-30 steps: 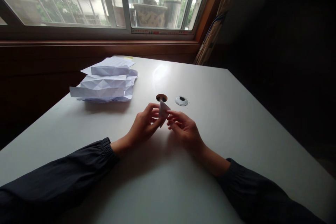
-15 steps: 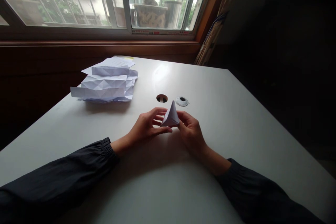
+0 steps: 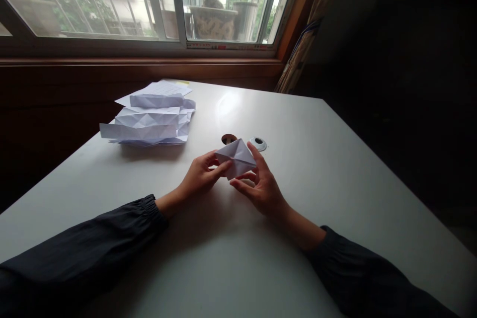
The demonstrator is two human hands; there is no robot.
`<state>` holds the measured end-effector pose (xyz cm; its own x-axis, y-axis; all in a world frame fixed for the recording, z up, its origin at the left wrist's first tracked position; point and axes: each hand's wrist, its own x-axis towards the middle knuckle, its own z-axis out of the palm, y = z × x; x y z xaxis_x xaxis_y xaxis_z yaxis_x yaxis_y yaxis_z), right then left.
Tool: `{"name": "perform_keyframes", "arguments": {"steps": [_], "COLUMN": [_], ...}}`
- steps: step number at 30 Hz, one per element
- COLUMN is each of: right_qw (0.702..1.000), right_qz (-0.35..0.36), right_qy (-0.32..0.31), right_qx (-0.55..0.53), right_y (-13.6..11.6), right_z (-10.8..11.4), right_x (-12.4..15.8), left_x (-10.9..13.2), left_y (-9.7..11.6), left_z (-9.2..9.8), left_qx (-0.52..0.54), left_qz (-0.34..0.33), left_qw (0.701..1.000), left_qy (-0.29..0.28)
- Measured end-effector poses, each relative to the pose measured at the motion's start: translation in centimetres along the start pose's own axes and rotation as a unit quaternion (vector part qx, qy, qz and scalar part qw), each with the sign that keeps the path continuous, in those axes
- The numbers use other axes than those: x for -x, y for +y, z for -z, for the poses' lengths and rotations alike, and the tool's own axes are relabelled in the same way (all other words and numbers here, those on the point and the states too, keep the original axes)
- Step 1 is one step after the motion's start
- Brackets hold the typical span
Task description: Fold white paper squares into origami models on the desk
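A small folded white paper (image 3: 240,153), diamond-shaped with creases meeting near its middle, is held just above the white table (image 3: 223,268). My left hand (image 3: 203,174) pinches its left side, the thumb lying on top and the other fingers partly hidden behind. Around the paper's right corner is my right hand (image 3: 264,186), with index finger and thumb spread apart. Its index finger is raised beside the upper right edge, and the curled fingers are close to the lower edge; whether they touch is unclear.
A pile of creased white papers (image 3: 149,131) lies at the table's left rear, with printed sheets (image 3: 166,88) behind. Beyond the paper are a round hole (image 3: 228,139) in the tabletop and a ring-shaped white cover (image 3: 258,144). A barred window and a curtain (image 3: 300,52) stand behind.
The folded paper has gone from a narrow upright triangle to a wider, flatter diamond facing me. My left thumb has moved onto it, and my right index finger and thumb have spread apart.
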<state>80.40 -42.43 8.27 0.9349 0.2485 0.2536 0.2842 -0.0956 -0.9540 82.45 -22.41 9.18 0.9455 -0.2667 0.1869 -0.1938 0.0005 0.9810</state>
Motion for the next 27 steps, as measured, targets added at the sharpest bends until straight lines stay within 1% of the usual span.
{"name": "perform_keyframes", "arguments": {"steps": [2,6,10,14,17,22,25,27], "right_qw": [1.000,0.998,0.995,0.992,0.986,0.967,0.963,0.967], "right_qz": [0.010,0.054,0.077,0.085,0.095,0.144,0.174,0.169], "right_qy": [-0.012,-0.026,-0.003,0.005,0.011,0.040,0.038,0.037], "right_qx": [0.023,0.029,0.065,0.092,0.135,0.205,0.203,0.186], "right_y": [0.0,0.0,0.1,0.1,0.0,-0.5,-0.8,-0.9], "right_z": [0.0,0.2,0.3,0.3,0.3,0.2,0.1,-0.1], "right_x": [0.1,0.4,0.6,0.4,0.3,0.4,0.5,0.5], "left_x": [-0.1,0.0,0.1,0.0,0.0,0.1,0.2,0.2], "left_y": [0.2,0.4,0.4,0.3,0.3,0.9,1.0,0.7], "left_z": [0.1,0.3,0.4,0.4,0.4,0.4,0.3,0.3], "left_qx": [0.022,0.086,0.098,0.052,0.005,-0.043,-0.051,-0.046], "left_qz": [0.018,0.044,0.054,0.036,0.022,0.026,0.013,-0.003], "left_qw": [0.999,0.993,0.990,0.993,0.995,0.987,0.984,0.985], "left_qy": [-0.027,-0.071,-0.083,-0.095,-0.101,-0.153,-0.168,-0.164]}}
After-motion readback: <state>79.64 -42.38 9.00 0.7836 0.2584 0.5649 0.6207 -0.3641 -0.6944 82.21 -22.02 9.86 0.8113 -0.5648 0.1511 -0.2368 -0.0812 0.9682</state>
